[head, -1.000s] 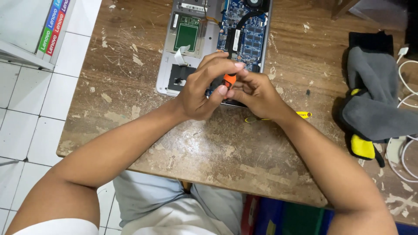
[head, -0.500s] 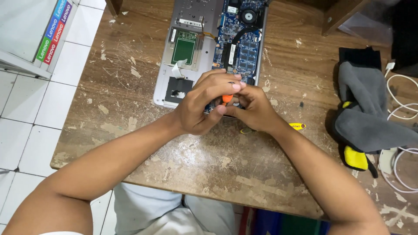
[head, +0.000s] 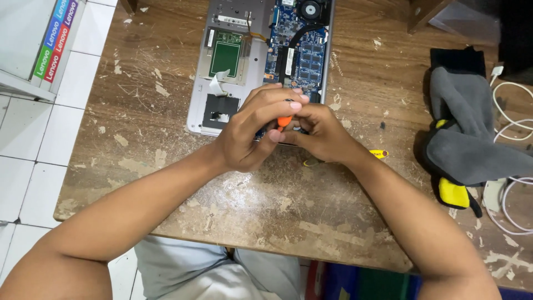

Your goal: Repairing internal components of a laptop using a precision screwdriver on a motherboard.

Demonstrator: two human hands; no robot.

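Note:
An opened grey laptop (head: 206, 78) lies bottom-up on the worn wooden table (head: 311, 211), its blue circuit board (head: 300, 53) and fan exposed. Both my hands meet over the laptop's near edge. My left hand (head: 252, 130) curls around the orange handle of a small screwdriver (head: 285, 120), fingers on top. My right hand (head: 319, 133) presses against it from the right, fingertips touching the same handle. The tool's tip and the spot under it are hidden by my fingers.
A yellow-handled tool (head: 378, 154) lies just right of my right wrist. Grey and yellow gloves (head: 472, 147) rest on the table's right side, with white cables (head: 513, 128) beyond them. A white box with coloured stripes (head: 41, 41) stands at the upper left above the tiled floor.
The view has shifted so the laptop and hands sit lower in frame. My hands stay clasped on the orange screwdriver, with fingers slightly re-placed.

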